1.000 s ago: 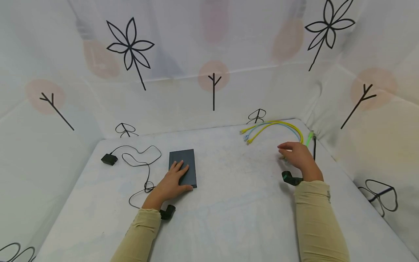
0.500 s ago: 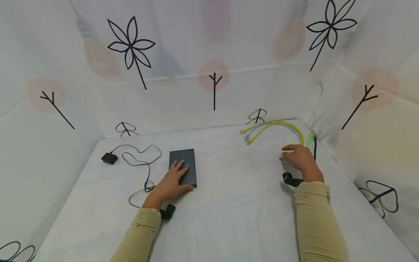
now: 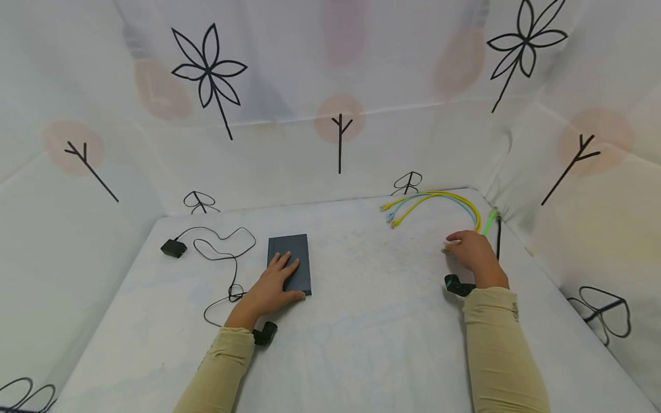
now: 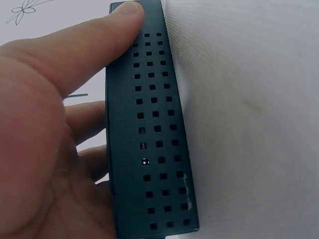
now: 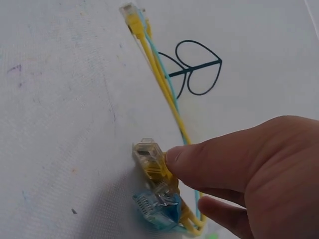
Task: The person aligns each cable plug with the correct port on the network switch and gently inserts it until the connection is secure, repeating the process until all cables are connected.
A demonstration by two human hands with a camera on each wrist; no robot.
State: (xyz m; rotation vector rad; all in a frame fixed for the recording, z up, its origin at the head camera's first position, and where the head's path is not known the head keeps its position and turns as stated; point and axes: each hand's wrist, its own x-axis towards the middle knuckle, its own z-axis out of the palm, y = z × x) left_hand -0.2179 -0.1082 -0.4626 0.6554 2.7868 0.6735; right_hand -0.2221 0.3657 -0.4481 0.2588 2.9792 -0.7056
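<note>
My left hand (image 3: 269,288) rests with spread, straight fingers on a flat dark-grey box (image 3: 296,253), which resembles a network switch. In the left wrist view the thumb (image 4: 117,22) presses the box's narrow side (image 4: 149,114), which has rows of small square vent holes. On the right, my right hand (image 3: 472,252) pinches a yellow network cable near its clear plug (image 5: 149,152). A light-blue cable's plug (image 5: 159,206) lies right beside it. Both cables curve back to the far plugs (image 3: 392,221), which lie on the table toward the back wall.
A black power adapter (image 3: 173,248) lies at the left, its thin cord (image 3: 234,258) looping toward the left forearm. Beside the right wall are a bright green plug end (image 3: 490,221) and a black strip (image 3: 498,241). White cloth walls (image 3: 273,172) enclose the table's back and sides.
My right hand has moved slightly toward me and closed its fingers more at the cable ends. The left hand and the box have stayed in place.
</note>
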